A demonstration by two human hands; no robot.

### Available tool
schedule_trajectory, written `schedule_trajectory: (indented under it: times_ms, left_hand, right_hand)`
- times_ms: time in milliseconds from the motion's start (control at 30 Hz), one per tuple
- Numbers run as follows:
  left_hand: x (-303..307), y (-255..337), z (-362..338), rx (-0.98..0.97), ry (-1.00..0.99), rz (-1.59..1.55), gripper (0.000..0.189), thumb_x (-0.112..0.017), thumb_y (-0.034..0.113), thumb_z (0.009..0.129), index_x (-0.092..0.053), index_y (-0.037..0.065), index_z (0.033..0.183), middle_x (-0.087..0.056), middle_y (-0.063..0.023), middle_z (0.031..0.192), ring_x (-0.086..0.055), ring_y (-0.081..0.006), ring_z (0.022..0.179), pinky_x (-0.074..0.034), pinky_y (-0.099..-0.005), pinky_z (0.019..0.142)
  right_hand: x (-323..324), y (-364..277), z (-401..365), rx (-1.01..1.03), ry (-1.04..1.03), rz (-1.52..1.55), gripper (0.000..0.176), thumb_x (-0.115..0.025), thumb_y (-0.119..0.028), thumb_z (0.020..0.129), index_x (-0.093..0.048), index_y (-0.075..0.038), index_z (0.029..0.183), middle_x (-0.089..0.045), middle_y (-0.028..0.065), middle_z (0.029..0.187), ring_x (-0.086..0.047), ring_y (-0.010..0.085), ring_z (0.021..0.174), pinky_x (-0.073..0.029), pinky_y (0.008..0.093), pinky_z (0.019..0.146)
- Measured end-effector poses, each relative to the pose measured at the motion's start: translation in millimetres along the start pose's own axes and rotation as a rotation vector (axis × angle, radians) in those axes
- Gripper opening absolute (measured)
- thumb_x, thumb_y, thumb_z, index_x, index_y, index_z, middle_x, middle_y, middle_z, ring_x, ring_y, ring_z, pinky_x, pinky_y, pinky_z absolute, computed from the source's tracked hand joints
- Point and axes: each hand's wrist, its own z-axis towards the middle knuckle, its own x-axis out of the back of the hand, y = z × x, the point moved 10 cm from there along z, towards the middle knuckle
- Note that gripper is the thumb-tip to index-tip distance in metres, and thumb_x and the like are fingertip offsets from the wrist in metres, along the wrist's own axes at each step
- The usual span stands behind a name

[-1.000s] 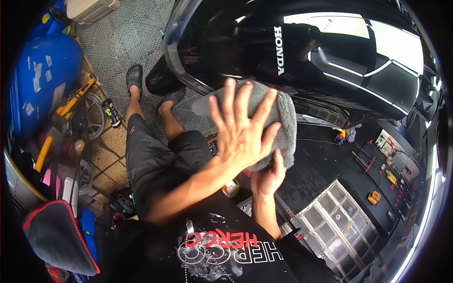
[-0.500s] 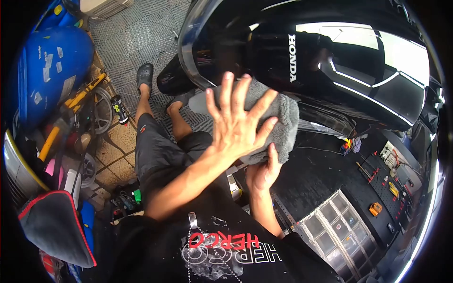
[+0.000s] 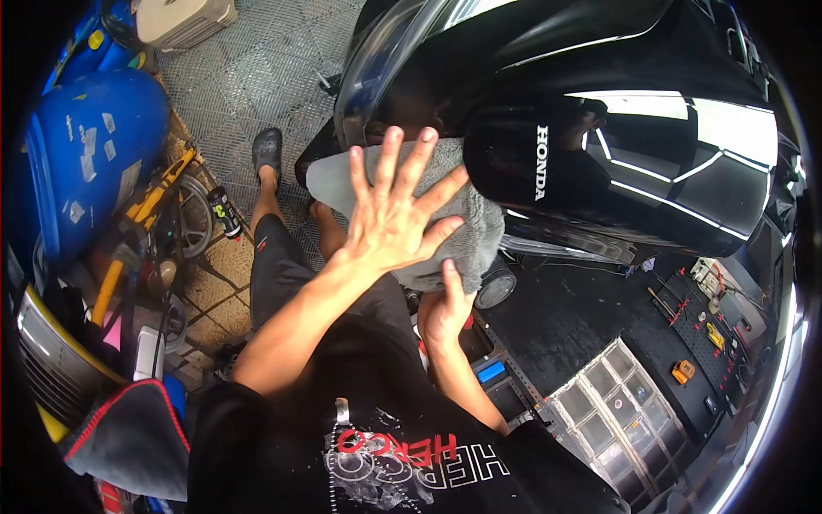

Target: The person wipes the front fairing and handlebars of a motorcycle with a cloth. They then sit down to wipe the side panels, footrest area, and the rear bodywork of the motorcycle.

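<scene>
A thick grey microfiber towel [image 3: 475, 206] is bunched up in front of me, beside the glossy black Honda bodywork [image 3: 616, 214]. My left hand [image 3: 390, 218] lies flat over the towel, its back toward me and its fingers spread wide. From below, my right hand [image 3: 445, 313] grips the towel's lower edge with the thumb on top; its other fingers are hidden underneath. The towel's upper right side overlaps the rounded black panel with the white HONDA lettering [image 3: 540, 163].
Blue bodywork [image 3: 103, 154] stands at left, above wheels and yellow-handled tools. A black bottle [image 3: 224, 214] is near my leg. Tools hang on a dark pegboard [image 3: 728, 343] at right, beyond a paned metal door [image 3: 616, 411]. A beige stool [image 3: 184, 17] sits at top left.
Both hands and the towel have shifted left in view, while the HONDA lettering now sits lower. The left fingers remain spread and the right hand still grips the towel.
</scene>
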Motion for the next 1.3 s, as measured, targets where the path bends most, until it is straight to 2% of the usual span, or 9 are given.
schedule_trajectory:
  times_ms: [67,167,333,600,700,1067,1167,1233,1300]
  left_hand:
    - [5,-14,8,0.000,-0.012,0.030,0.059,-0.058,0.064,0.094,-0.061,0.031,0.143,-0.013,-0.0217,0.171,-0.001,-0.0509,0.156,0.000,-0.0787,0.114]
    - [24,-31,37,-0.016,-0.056,0.057,0.067,-0.064,0.060,0.090,-0.053,0.036,0.151,-0.011,-0.0238,0.171,0.000,-0.0530,0.155,-0.002,-0.0798,0.113]
    - [45,-39,93,-0.244,-0.120,0.044,0.062,-0.073,0.050,0.084,-0.059,0.042,0.144,-0.013,-0.0141,0.173,-0.002,-0.0469,0.157,-0.004,-0.0780,0.115]
    - [66,-34,149,-0.582,-0.176,-0.041,0.045,-0.080,0.043,0.077,-0.071,0.037,0.120,-0.023,-0.0034,0.171,-0.011,-0.0349,0.159,-0.008,-0.0716,0.120]
    - [60,-36,147,-0.594,-0.183,-0.088,0.047,-0.080,0.042,0.077,-0.070,0.037,0.123,-0.024,-0.0034,0.171,-0.010,-0.0348,0.159,-0.010,-0.0713,0.120]
    - [33,-48,41,-0.279,-0.274,-0.104,0.051,-0.070,0.052,0.090,-0.064,0.039,0.140,-0.015,-0.0173,0.171,-0.004,-0.0482,0.157,-0.006,-0.0775,0.117]
    - [15,-43,-16,-0.267,-0.403,-0.128,0.049,-0.066,0.050,0.095,-0.061,0.040,0.142,-0.015,-0.0187,0.170,-0.004,-0.0486,0.157,-0.003,-0.0773,0.117]
    - [16,-37,-45,-0.236,-0.463,-0.199,0.052,-0.067,0.051,0.093,-0.062,0.037,0.143,-0.022,-0.0190,0.168,-0.010,-0.0471,0.156,-0.005,-0.0741,0.119]
    - [35,-31,-55,-0.183,-0.400,-0.343,0.061,-0.071,0.053,0.087,-0.062,0.031,0.144,-0.029,-0.0198,0.163,-0.018,-0.0448,0.153,-0.010,-0.0698,0.120]
  right_hand:
    - [-6,7,6,-0.029,-0.004,-0.066,0.052,-0.059,-0.003,0.100,-0.046,-0.007,0.150,-0.055,0.0085,0.148,-0.052,0.0235,0.136,-0.040,0.0434,0.115]
    - [-53,-2,5,-0.022,0.014,0.184,0.038,-0.066,-0.006,0.100,-0.058,-0.003,0.137,-0.065,0.0052,0.128,-0.060,0.0169,0.117,-0.046,0.0342,0.102]
    - [-109,10,6,-0.152,0.010,0.460,0.047,-0.057,-0.008,0.105,-0.046,-0.012,0.150,-0.054,0.0037,0.149,-0.052,0.0207,0.136,-0.042,0.0446,0.115]
    - [-173,9,22,-0.169,-0.078,0.693,0.049,-0.058,-0.013,0.105,-0.043,-0.012,0.152,-0.053,0.0044,0.152,-0.049,0.0215,0.140,-0.036,0.0465,0.120]
    - [-175,11,20,-0.150,-0.045,0.698,0.049,-0.059,-0.018,0.105,-0.045,-0.010,0.151,-0.054,0.0045,0.151,-0.049,0.0221,0.140,-0.035,0.0468,0.120]
    - [-101,58,-39,-0.241,0.035,0.490,0.048,-0.055,-0.025,0.105,-0.049,-0.006,0.149,-0.055,0.0062,0.151,-0.049,0.0240,0.141,-0.031,0.0470,0.122]
    - [-46,104,-75,-0.369,0.141,0.496,0.049,-0.062,-0.017,0.101,-0.048,-0.005,0.147,-0.056,0.0114,0.147,-0.055,0.0300,0.134,-0.042,0.0487,0.113]
    - [-20,102,-109,-0.469,0.281,0.386,0.047,-0.065,-0.012,0.097,-0.056,-0.007,0.144,-0.057,0.0144,0.144,-0.057,0.0340,0.130,-0.044,0.0479,0.110]
    - [29,93,-127,-0.292,0.206,-0.014,0.049,-0.066,-0.012,0.095,-0.055,-0.003,0.141,-0.063,0.0124,0.136,-0.060,0.0294,0.126,-0.045,0.0442,0.109]
